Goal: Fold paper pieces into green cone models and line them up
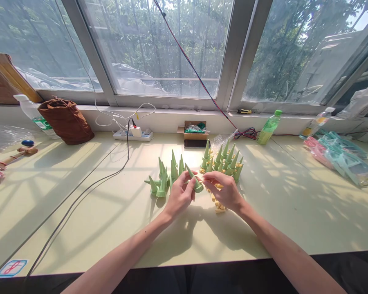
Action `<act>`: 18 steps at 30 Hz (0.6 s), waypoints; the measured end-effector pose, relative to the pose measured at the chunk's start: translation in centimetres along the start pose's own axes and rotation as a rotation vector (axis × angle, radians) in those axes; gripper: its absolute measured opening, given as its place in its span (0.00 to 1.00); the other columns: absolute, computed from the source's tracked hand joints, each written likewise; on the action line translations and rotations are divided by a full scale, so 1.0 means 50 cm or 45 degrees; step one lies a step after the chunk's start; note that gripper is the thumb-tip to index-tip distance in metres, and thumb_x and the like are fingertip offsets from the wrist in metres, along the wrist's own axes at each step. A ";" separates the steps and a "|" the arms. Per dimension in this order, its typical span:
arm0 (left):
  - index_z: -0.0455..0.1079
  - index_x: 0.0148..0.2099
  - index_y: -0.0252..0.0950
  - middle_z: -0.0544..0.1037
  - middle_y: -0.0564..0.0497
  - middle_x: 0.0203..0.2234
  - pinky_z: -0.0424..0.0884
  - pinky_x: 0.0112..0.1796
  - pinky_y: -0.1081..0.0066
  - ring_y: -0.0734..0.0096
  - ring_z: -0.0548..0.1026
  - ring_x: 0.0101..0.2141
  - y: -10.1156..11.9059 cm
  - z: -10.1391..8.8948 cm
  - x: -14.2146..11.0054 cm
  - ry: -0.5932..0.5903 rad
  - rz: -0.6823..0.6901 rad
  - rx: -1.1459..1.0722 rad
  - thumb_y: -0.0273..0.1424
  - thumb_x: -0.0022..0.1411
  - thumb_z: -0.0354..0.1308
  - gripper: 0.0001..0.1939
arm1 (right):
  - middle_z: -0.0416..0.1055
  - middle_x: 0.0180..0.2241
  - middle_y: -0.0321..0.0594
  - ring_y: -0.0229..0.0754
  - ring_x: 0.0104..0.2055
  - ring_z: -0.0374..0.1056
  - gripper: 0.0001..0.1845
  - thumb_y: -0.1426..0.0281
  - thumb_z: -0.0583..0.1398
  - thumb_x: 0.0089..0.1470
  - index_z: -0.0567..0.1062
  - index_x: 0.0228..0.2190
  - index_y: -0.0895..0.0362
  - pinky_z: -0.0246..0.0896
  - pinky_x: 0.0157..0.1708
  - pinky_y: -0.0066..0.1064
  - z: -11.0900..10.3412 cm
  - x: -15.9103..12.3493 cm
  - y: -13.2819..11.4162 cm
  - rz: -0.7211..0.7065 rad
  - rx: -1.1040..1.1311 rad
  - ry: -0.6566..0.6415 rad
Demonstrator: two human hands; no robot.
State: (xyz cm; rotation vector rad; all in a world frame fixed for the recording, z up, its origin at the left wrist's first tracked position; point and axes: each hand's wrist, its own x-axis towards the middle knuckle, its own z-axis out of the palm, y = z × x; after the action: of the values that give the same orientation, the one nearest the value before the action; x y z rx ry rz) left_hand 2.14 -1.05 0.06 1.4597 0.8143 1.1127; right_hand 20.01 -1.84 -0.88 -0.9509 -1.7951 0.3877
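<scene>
My left hand [181,195] is closed round a green plastic cone spike [194,179], its point tilted up and left and its wide ridged base facing right. My right hand [222,188] is pinched beside that base; whatever sits between its fingertips is too small to make out. Left of my hands, several like green cone spikes [162,183] stand or lie on the table. A second cluster of green cone spikes [225,157], with yellow bits among them, stands behind my right hand. Small yellow pieces [220,207] lie in a pile partly hidden under that hand.
Behind the cones stand a small cardboard box [195,136] and a white power strip [145,136], whose black cable [88,190] crosses the table's left side. A green bottle [269,128], bagged teal-and-pink items [340,157] and a brown pouch [66,122] stand further out.
</scene>
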 end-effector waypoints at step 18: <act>0.64 0.50 0.38 0.71 0.51 0.33 0.59 0.20 0.78 0.80 0.66 0.22 -0.005 -0.005 -0.004 -0.123 0.164 0.311 0.37 0.69 0.50 0.11 | 0.76 0.30 0.38 0.35 0.25 0.69 0.08 0.69 0.59 0.60 0.76 0.41 0.55 0.69 0.26 0.27 -0.006 0.001 0.001 0.116 0.158 -0.135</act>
State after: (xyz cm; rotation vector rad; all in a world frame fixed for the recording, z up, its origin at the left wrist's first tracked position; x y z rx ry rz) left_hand 1.87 -1.10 -0.22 1.7771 0.8193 1.0559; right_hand 20.29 -1.83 -0.75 -0.9412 -1.8043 0.6099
